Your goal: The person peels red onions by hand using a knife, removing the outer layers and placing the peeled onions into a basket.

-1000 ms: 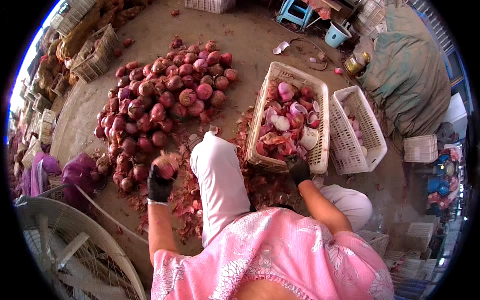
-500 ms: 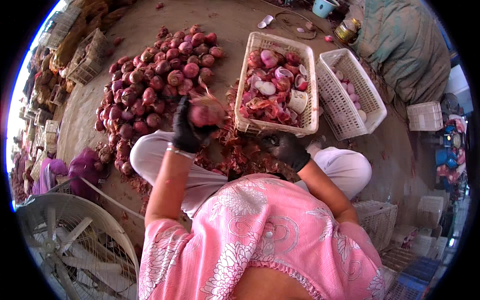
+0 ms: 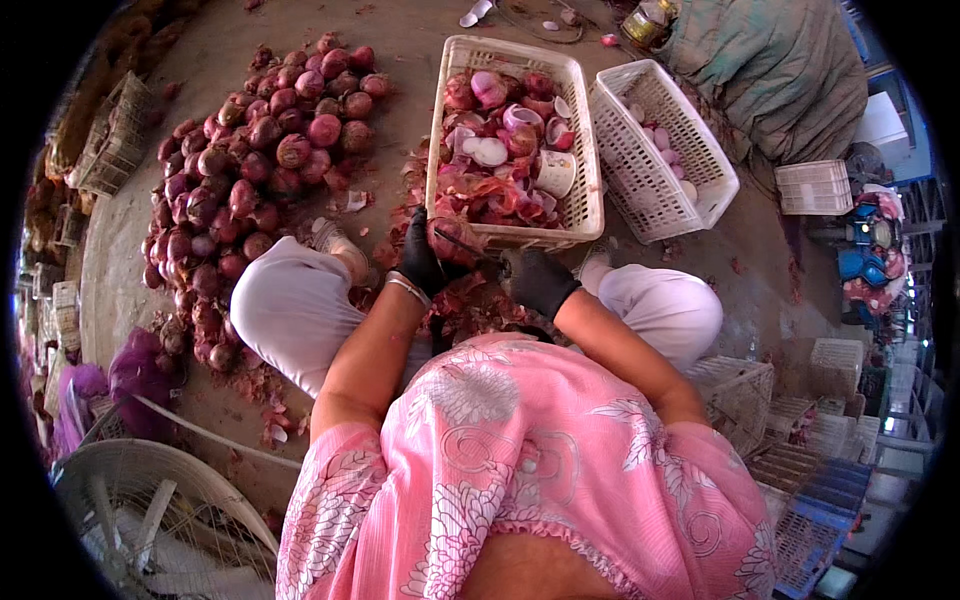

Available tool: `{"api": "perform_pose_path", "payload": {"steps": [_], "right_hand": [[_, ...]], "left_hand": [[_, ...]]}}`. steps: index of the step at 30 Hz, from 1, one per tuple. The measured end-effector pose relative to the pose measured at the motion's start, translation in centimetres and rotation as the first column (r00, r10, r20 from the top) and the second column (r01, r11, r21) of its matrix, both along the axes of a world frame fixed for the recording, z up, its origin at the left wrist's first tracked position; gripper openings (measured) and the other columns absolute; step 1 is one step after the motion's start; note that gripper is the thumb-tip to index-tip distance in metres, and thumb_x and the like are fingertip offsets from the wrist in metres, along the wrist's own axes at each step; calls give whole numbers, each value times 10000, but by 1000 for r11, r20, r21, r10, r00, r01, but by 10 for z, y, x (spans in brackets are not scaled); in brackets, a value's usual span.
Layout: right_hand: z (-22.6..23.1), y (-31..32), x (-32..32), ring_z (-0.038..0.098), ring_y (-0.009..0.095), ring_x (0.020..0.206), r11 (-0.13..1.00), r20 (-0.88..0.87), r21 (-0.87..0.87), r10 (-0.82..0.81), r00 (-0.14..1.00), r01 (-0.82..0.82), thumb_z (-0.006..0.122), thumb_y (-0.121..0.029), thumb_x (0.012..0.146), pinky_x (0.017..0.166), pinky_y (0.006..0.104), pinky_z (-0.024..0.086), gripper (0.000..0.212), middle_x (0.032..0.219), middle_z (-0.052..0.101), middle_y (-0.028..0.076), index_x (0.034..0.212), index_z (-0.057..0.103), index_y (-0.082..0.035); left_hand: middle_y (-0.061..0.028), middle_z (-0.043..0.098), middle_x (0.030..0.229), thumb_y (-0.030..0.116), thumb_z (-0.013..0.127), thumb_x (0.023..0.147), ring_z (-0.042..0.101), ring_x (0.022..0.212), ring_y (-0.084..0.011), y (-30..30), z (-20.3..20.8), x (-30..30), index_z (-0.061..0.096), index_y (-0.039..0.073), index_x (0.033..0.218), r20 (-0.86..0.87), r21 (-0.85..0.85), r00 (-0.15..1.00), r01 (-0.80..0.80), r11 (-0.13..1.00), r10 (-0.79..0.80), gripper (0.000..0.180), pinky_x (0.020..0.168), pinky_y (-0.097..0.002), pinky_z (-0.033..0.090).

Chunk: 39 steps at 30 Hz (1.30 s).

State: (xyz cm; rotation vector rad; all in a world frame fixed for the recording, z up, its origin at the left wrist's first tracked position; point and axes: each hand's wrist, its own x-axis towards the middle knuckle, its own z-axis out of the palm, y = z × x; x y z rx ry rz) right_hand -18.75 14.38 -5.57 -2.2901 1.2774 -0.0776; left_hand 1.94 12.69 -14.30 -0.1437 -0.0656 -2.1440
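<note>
A red onion (image 3: 453, 238) sits in my left hand (image 3: 420, 258), black-gloved, with the fingers wrapped round it. A thin dark line crosses the onion; I cannot tell whether it is a blade. Just to its right, my black-gloved right hand (image 3: 541, 283) is closed; what its fingers hold is too small to make out. Both hands are at the near edge of a cream plastic crate (image 3: 592, 190) containing onions, loose skins and a white cup (image 3: 556, 174). Dry onion skins (image 3: 470, 303) lie beneath the hands.
A large heap of red onions (image 3: 240, 165) lies at the left. Right of the crate stands a white crate (image 3: 712, 203) with peeled onions inside. A big fan (image 3: 160, 515) is at the lower left, and a padded green cover (image 3: 770, 80) lies at the far right.
My left hand has brought the onion from beside the heap rightward to the crate's near edge, close to my right hand. The whole view has shifted, with the crates now farther left and up.
</note>
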Motion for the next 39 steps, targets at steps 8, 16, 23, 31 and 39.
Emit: {"api": "perform_pose_path", "payload": {"steps": [8,16,23,31,39], "right_hand": [[-6,-23,6,615,379,900,993,-243,111,63,968,-37,549,-230,781,789,449,487,344,970,637,230,1053,633,-36],[67,-50,36,630,373,777,942,-212,200,309,927,-268,537,-203,751,723,456,500,273,829,630,247,905,642,-4],[44,-67,14,625,388,664,914,-334,317,357,873,-252,565,-165,707,613,444,512,214,698,599,263,798,623,20],[39,-82,12,632,384,742,897,-457,319,428,780,-306,560,-198,739,691,447,512,224,757,620,252,767,653,3],[-60,-85,-14,635,337,804,644,-381,-8,706,597,-765,596,-139,697,727,419,510,237,860,651,178,917,666,-86]], "left_hand": [[-68,445,569,549,219,937,457,559,-244,-1,39,-8,433,135,614,485,375,872,-280,884,70,568,746,-434,497],[-23,530,633,552,265,952,510,585,-166,-17,-5,-12,545,141,777,436,286,872,-367,885,221,527,566,-335,473],[-192,607,805,357,362,952,609,717,-333,-31,-127,-23,366,26,1220,986,-165,-35,-362,917,164,426,617,-438,487],[-278,627,839,118,353,917,638,745,-408,-10,-12,-19,246,-10,1371,677,-318,-695,21,948,243,485,624,-491,505],[-238,607,710,142,449,868,604,627,-415,-17,-50,-29,286,37,1375,558,-464,-768,24,885,313,543,554,-506,466]]}}
